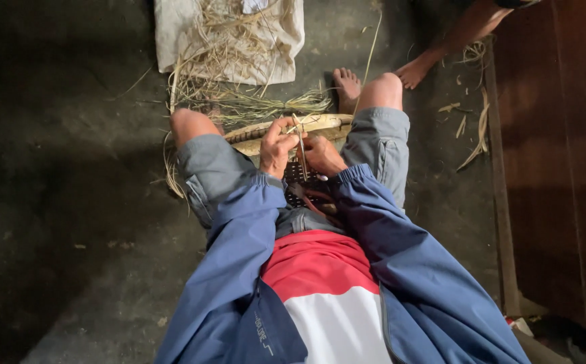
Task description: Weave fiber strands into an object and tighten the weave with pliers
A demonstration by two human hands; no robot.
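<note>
A woven basket (323, 125) with a pale cane rim rests between my knees, its darker woven body in my lap. My left hand (276, 145) pinches a thin pale strip (301, 149) near the rim, fingers closed on it. My right hand (323, 156) grips the basket's woven side just right of the strip, beside a slim dark tool whose hold I cannot make out. Both blue sleeves reach down to the wrists.
Loose straw and cane strips (239, 101) lie on the dark floor ahead, partly on a white cloth (279, 40). Another person's bare foot and leg (418, 67) stand at upper right. A wooden wall or door (556, 168) runs along the right.
</note>
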